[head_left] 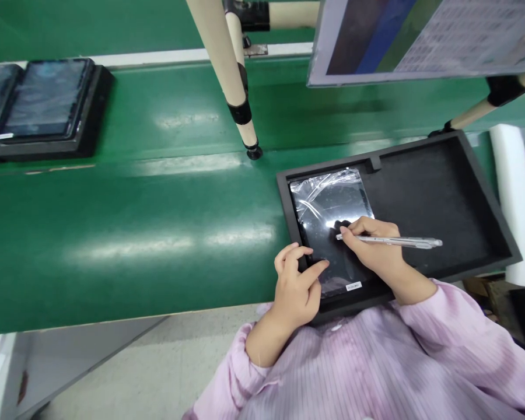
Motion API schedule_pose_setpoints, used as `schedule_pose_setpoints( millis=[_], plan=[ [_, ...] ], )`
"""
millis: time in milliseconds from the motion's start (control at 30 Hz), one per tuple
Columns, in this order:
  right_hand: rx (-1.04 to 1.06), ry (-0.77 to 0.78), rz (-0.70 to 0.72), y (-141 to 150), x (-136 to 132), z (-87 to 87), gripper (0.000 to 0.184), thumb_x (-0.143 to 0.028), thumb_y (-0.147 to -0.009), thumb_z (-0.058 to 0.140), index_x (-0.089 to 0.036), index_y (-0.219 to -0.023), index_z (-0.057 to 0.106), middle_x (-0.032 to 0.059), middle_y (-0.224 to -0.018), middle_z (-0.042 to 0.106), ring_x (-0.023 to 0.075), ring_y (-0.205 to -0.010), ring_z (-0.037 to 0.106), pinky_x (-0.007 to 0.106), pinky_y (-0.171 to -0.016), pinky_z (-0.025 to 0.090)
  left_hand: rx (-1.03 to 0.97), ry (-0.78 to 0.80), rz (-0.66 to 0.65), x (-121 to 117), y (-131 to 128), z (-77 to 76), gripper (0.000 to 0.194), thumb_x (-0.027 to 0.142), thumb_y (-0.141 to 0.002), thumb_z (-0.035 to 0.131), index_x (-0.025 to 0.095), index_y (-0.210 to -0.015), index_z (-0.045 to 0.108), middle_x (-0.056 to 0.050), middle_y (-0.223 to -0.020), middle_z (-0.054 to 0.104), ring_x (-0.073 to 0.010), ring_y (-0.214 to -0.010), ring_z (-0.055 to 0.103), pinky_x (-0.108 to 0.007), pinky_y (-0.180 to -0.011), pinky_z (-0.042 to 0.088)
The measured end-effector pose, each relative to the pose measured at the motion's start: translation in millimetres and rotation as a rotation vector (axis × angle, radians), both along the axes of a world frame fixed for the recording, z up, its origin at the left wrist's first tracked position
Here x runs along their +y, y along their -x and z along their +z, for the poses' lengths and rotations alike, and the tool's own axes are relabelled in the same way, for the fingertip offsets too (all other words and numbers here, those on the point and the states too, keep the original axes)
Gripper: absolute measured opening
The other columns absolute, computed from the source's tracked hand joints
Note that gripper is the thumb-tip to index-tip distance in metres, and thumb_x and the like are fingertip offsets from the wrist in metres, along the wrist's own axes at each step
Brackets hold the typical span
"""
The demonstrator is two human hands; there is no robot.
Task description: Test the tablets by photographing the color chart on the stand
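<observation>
A tablet (332, 204) with a dark screen under wrinkled clear film lies in the left part of a black foam tray (437, 204). A small white label (354, 286) sits near its lower edge. My right hand (376, 245) grips a clear-barrelled pen (402, 240), its tip at the middle of the screen; whether the tip touches is hard to see. At the tablet's lower left, my left hand (298, 283) rests with fingers apart, over the tray's side and the screen's edge, holding nothing.
Further tablets (46, 99) on black foam stand at the far left of the green workbench (157, 221). A cream pipe post (227, 70) rises behind the tray. A sleeved sheet (376, 41) hangs above it. White foam (516, 204) lies at the right.
</observation>
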State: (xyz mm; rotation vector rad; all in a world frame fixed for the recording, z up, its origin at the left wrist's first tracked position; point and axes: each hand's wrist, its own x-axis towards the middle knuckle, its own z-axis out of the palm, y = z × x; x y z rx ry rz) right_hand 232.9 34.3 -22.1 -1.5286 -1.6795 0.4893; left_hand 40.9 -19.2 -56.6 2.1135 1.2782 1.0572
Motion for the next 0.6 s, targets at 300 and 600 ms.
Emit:
schedule_pose_setpoints(
  millis=[300,600],
  plan=[
    [0.004,-0.005,0.016,-1.2,0.5,-1.5,0.033,-0.027,-0.083,0.063,-0.018,-0.054,0.052,-0.0001,-0.056,0.060,0.0104,-0.048,0.056,0.020,-0.048,0.042,-0.006,-0.021,-0.008,0.6,0.5,1.4,0.038,0.004,-0.081,0.046,0.022,-0.105,0.070,-0.010,-0.118,0.052,-0.0280,-0.121,0.044,-0.053,-0.101,0.043],
    [-0.009,0.000,0.009,-1.2,-0.8,-0.7,0.035,-0.029,-0.083,0.061,-0.018,-0.052,0.050,-0.0001,-0.054,0.059,0.0107,-0.047,0.056,0.021,-0.047,0.042,-0.011,-0.022,-0.001,0.2,-0.1,-0.2,0.038,0.004,-0.082,0.046,0.023,-0.104,0.070,-0.010,-0.118,0.053,-0.0285,-0.121,0.044,-0.054,-0.100,0.042]
  ],
)
